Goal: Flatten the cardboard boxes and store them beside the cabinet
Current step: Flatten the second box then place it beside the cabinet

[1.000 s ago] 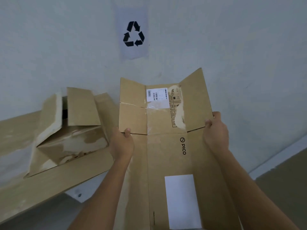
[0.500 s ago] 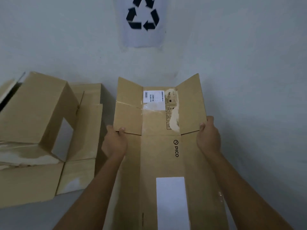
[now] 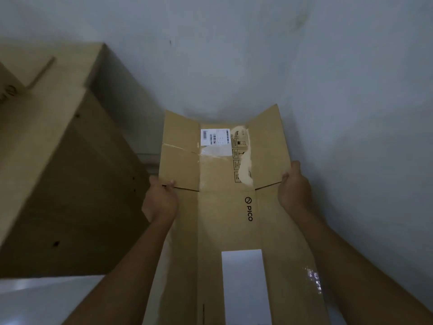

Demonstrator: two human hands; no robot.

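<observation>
- Gripping flattened box [image 3: 225, 207] at both side edges: your left hand [image 3: 160, 202] and right hand [image 3: 295, 193] closed on it, held out toward the wall [image 3: 234, 55].
- Risk: loose end flaps [image 3: 269, 146] snag, box buckles.
- Cabinet [image 3: 70, 172] at left; contents not visible.

Both hands [image 3: 161, 200] [image 3: 294, 191] outstretched (grip closed)

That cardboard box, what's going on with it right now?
A person holds a flattened cardboard box upright by its side edges, the left hand on one edge and the right hand on the other. The box faces a pale wall, with a wooden cabinet just to its left. It is not yet set down.
</observation>
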